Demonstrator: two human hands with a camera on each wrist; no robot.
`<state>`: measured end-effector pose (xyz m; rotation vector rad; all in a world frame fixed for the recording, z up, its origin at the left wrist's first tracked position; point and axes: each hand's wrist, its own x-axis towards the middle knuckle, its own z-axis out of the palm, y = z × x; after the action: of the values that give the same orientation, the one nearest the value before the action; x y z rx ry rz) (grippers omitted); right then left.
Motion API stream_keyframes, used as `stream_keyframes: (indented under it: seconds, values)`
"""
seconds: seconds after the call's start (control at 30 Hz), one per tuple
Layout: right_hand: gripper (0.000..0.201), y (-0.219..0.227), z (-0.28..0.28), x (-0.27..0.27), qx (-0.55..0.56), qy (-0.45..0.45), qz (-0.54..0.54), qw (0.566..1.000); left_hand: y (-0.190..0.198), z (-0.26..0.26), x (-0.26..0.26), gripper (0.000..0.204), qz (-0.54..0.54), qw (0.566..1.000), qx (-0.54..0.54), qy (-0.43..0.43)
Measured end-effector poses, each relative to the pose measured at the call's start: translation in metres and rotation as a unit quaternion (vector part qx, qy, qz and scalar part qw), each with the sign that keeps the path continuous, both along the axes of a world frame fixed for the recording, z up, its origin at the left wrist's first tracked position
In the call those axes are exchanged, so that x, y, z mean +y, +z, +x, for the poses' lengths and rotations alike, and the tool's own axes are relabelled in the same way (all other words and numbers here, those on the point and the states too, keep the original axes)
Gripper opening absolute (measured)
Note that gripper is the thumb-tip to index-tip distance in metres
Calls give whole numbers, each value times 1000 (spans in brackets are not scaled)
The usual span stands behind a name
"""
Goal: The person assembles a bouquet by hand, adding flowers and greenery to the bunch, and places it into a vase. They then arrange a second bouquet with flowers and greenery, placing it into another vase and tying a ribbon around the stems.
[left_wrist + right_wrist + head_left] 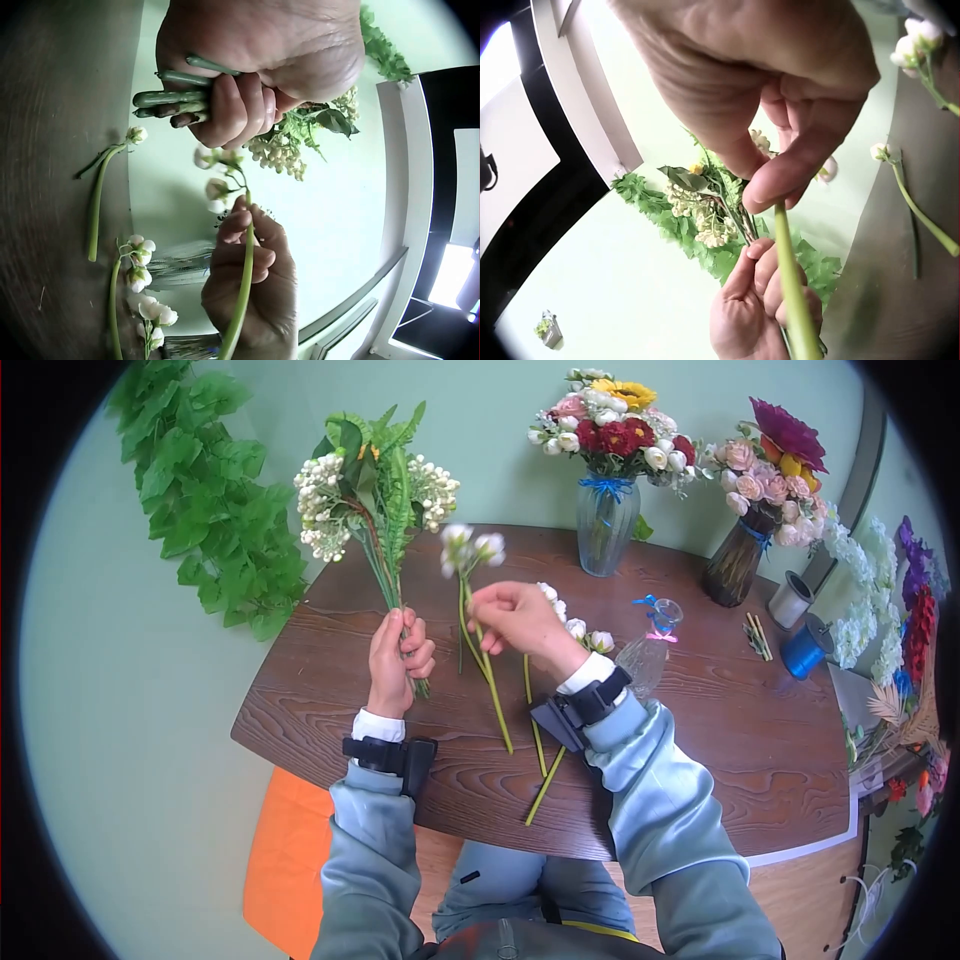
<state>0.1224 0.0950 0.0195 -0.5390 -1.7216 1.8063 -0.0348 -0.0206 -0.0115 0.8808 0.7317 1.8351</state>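
My left hand [400,657] grips the stems of a bunch of artificial greenery [392,500], made of fern fronds, dark leaves and white berry clusters, held upright over the table. Several cut stem ends [172,99] stick out below that fist in the left wrist view. Just to the right, my right hand [522,622] pinches a white artificial flower [470,548] by its thick green stem between thumb and fingers. The blossoms stand above the fingers and the stem slants down towards me. More white flowers [577,630] with long stems lie on the table beneath my right wrist.
A small clear glass vase [645,663] with a pink ribbon stands right of my right hand. Behind are two filled flower vases, one pale blue [604,525] and one dark [736,570]. A blue ribbon spool [803,650], a silver spool [790,603] and short sticks [757,637] sit on the right.
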Motion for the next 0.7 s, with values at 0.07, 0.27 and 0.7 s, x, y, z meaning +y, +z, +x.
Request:
stream_keyframes:
  seconds: [0.07, 0.27, 0.7]
  values:
    - [22, 8, 1, -2, 44, -19, 7, 999, 1, 2, 0, 22, -11, 1000, -8, -1]
    - [21, 36, 7, -20, 186, -56, 48, 980, 2, 10, 0, 23, -25, 999, 10, -20]
    - [20, 43, 7, -32, 234, -72, 59, 968, 1, 46, 8, 29, -37, 990, 138, -21]
